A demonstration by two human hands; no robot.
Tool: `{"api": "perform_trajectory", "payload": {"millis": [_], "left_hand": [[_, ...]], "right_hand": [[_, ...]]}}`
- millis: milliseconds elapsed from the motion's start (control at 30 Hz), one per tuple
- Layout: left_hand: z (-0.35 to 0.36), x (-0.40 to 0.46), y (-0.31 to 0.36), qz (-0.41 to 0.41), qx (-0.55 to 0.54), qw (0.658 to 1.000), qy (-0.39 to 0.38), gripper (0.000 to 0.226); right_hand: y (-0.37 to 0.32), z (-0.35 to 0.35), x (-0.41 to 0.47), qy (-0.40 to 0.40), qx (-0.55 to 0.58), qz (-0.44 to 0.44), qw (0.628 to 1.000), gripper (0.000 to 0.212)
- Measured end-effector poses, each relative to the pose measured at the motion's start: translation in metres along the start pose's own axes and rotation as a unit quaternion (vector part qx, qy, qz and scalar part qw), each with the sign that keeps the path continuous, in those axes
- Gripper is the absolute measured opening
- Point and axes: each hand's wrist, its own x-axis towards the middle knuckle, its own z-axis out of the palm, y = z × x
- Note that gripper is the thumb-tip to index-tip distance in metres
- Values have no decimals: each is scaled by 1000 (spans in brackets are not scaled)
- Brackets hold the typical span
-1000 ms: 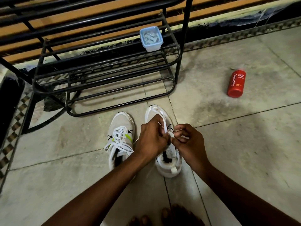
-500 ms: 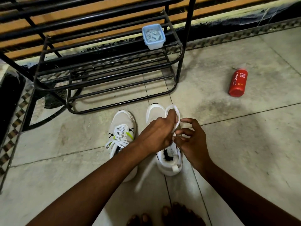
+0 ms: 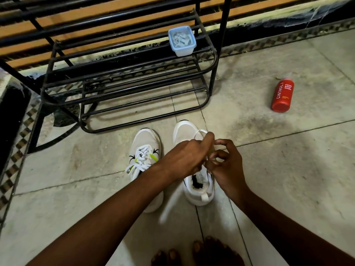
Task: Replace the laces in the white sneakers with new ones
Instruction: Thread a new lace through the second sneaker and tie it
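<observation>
While the black shoe rack (image 3: 123,77) fills the floor's far-left corner, the right sneaker (image 3: 194,177) stands mid-floor; the left hand (image 3: 184,160) and right hand (image 3: 224,166) both pinch its lace (image 3: 199,132), which could slip an eyelet if tugged unevenly

One head-worn wide-angle camera looks forward and steeply down at a tiled floor (image 3: 288,169), close above the wearer's forearms, with a metal rack (image 3: 124,83) toward the far edge.
</observation>
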Motion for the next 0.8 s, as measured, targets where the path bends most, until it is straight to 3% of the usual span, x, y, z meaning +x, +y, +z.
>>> {"api": "perform_trajectory", "payload": {"millis": [67,100,200,267,433,500,633,800], "left_hand": [[-3,4,-3,22,24,999,-2,57],[-3,5,-4,0,-22,1000,7,54],[0,2,-6,-146,-219,963,57,49],[4,-3,-6,-227,-283,928,78,49],[5,0,-5,-104,-104,989,25,47],[5,4,-2,-83,-89,992,27,47],[4,1,-1,-163,-188,966,67,45],[6,-1,-3,-14,-45,999,18,48]], "right_hand": [[0,0,0,-1,-7,-3,1000,56],[0,-1,0,2,2,-2,1000,55],[0,0,-1,10,39,6,999,54],[0,2,-1,9,35,5,999,56],[0,3,-1,8,8,4,1000,57],[-1,1,-2,11,15,4,1000,54],[-3,0,-4,-2,12,2,1000,57],[-2,0,-4,-5,3,8,1000,59]]}}
